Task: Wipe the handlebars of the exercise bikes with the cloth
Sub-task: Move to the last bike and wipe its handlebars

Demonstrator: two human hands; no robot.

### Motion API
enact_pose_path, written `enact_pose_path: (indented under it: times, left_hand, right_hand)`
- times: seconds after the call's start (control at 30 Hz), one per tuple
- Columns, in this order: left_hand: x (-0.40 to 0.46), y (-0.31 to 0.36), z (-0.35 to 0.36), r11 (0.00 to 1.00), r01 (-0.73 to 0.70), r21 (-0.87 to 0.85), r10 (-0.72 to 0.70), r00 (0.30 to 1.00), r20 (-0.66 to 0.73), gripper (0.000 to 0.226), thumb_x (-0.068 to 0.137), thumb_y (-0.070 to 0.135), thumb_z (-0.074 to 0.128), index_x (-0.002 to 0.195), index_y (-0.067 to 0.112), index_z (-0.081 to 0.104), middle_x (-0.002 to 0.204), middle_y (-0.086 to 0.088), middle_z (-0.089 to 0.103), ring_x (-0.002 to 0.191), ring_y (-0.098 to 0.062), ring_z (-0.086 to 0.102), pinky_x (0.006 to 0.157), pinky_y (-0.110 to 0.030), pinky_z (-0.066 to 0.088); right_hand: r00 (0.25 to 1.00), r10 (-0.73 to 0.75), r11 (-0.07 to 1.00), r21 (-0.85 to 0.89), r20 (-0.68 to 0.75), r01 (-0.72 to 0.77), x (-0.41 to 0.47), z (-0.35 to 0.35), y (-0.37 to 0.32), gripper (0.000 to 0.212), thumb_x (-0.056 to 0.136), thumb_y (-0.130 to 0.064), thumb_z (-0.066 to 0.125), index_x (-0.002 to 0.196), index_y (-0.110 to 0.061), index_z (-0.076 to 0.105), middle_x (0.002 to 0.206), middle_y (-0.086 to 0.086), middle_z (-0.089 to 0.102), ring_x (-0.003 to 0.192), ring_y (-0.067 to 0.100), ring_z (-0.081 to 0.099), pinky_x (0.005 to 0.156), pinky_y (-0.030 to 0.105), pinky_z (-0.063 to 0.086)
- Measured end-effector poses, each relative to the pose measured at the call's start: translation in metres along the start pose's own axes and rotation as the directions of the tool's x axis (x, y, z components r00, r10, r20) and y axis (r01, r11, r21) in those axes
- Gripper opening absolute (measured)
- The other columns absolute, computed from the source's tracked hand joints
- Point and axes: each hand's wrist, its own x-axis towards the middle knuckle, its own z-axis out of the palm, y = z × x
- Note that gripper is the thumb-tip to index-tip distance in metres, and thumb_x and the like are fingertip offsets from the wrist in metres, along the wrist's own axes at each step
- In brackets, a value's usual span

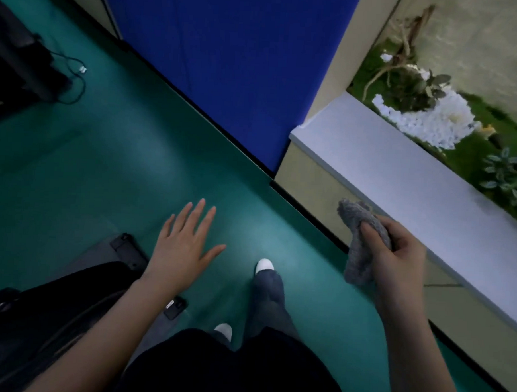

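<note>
Right hand (pixel 397 255) grips grey cloth (pixel 364 248); left hand (pixel 184 246) spread flat above green floor (pixel 104 174)

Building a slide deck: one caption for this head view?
Right hand grips a grey cloth, left hand open above the green floor.

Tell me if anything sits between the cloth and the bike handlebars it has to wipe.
That cannot be judged here: no handlebars are in view. The right hand grips the grey cloth in the air above the green floor, beside the white ledge. The left hand is open and holds nothing. Only dark equipment shows at lower left.
</note>
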Motion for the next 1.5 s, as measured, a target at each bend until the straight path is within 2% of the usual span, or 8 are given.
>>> enact_pose_path:
  times: [0.3, 0.43, 0.6, 0.77, 0.9, 1.1, 1.3, 1.5]
  left_hand:
    - [0.103, 0.023, -0.029, 0.974, 0.226, -0.034, -0.227, 0.972, -0.052, 0.08, 0.086, 0.065, 0.013, 0.148, 0.017, 0.025, 0.156, -0.007, 0.021, 0.144, -0.026, 0.017, 0.116, -0.043, 0.017]
    - [0.129, 0.021, -0.033, 0.952, 0.306, -0.002, -0.306, 0.952, -0.007, 0.085, 0.078, 0.068, -0.008, 0.151, 0.025, 0.004, 0.159, 0.0, -0.001, 0.146, -0.022, -0.002, 0.117, -0.041, 0.002]
    - [0.145, -0.021, -0.028, 0.882, 0.468, -0.053, -0.467, 0.884, 0.025, 0.088, 0.078, 0.071, -0.004, 0.15, 0.024, 0.015, 0.159, -0.001, 0.007, 0.146, -0.023, 0.005, 0.117, -0.042, 0.007]
    - [0.181, -0.083, -0.023, 0.832, 0.55, -0.068, -0.547, 0.835, 0.063, 0.1, 0.075, 0.072, -0.022, 0.149, 0.023, 0.021, 0.158, -0.003, 0.012, 0.146, -0.025, 0.011, 0.116, -0.044, 0.015]
    - [0.227, -0.135, -0.033, 0.817, 0.571, -0.08, -0.568, 0.821, 0.053, 0.101, 0.069, 0.072, -0.03, 0.151, 0.025, 0.008, 0.159, 0.001, 0.0, 0.146, -0.021, -0.001, 0.117, -0.041, 0.006]
    - [0.293, -0.199, -0.08, 0.815, 0.573, -0.086, -0.576, 0.818, -0.006, 0.075, 0.088, 0.066, 0.011, 0.151, 0.024, 0.008, 0.159, 0.002, 0.002, 0.146, -0.017, -0.001, 0.118, -0.04, 0.004]
    - [0.321, -0.257, -0.099, 0.694, 0.71, -0.124, -0.717, 0.697, -0.025, 0.081, 0.082, 0.066, -0.003, 0.151, 0.025, 0.009, 0.159, 0.002, 0.002, 0.146, -0.018, 0.001, 0.118, -0.041, 0.008]
    - [0.345, -0.309, -0.107, 0.47, 0.864, -0.181, -0.878, 0.479, 0.004, 0.089, 0.083, 0.069, -0.013, 0.149, 0.022, 0.023, 0.157, -0.001, 0.015, 0.145, -0.021, 0.014, 0.115, -0.045, 0.018]
  right_hand:
    - [0.936, -0.113, 0.992, -0.015, 0.333, 0.125, 0.163, 0.056, -0.032, 0.016, 0.087, -0.007, 0.063, 0.082, -0.021, 0.069, 0.072, -0.007, 0.065, 0.064, 0.006, 0.057, 0.059, 0.023, 0.046]
    - [0.885, -0.121, 0.99, -0.013, 0.45, 0.142, 0.214, 0.094, -0.043, 0.019, 0.087, -0.009, 0.064, 0.084, -0.027, 0.069, 0.076, -0.009, 0.068, 0.069, 0.009, 0.061, 0.062, 0.025, 0.047]
    - [0.8, -0.103, 0.994, 0.032, 0.591, 0.104, 0.254, 0.161, -0.053, 0.015, 0.087, -0.007, 0.065, 0.089, -0.021, 0.07, 0.074, -0.013, 0.07, 0.069, 0.004, 0.063, 0.061, 0.017, 0.049]
    - [0.746, -0.103, 0.994, 0.044, 0.658, 0.098, 0.284, 0.25, -0.072, 0.019, 0.085, -0.008, 0.067, 0.085, -0.027, 0.069, 0.077, -0.012, 0.072, 0.073, 0.007, 0.066, 0.065, 0.024, 0.05]
    - [0.734, -0.111, 0.994, 0.063, 0.67, 0.093, 0.305, 0.319, -0.101, 0.024, 0.085, -0.008, 0.067, 0.08, -0.032, 0.071, 0.078, -0.011, 0.072, 0.072, 0.006, 0.067, 0.06, 0.018, 0.05]
    - [0.665, -0.17, 0.985, 0.104, 0.728, 0.138, 0.334, 0.409, -0.158, 0.02, 0.087, -0.01, 0.066, 0.085, -0.03, 0.07, 0.078, -0.015, 0.072, 0.071, 0.001, 0.066, 0.058, 0.013, 0.05]
    - [0.554, -0.164, 0.982, 0.084, 0.816, 0.167, 0.361, 0.508, -0.198, 0.017, 0.087, -0.012, 0.066, 0.091, -0.028, 0.07, 0.081, -0.012, 0.072, 0.076, 0.004, 0.067, 0.063, 0.019, 0.05]
    - [0.348, -0.182, 0.967, 0.104, 0.92, 0.231, 0.386, 0.624, -0.241, 0.02, 0.087, -0.011, 0.065, 0.09, -0.031, 0.069, 0.09, -0.007, 0.072, 0.086, 0.012, 0.067, 0.075, 0.032, 0.053]
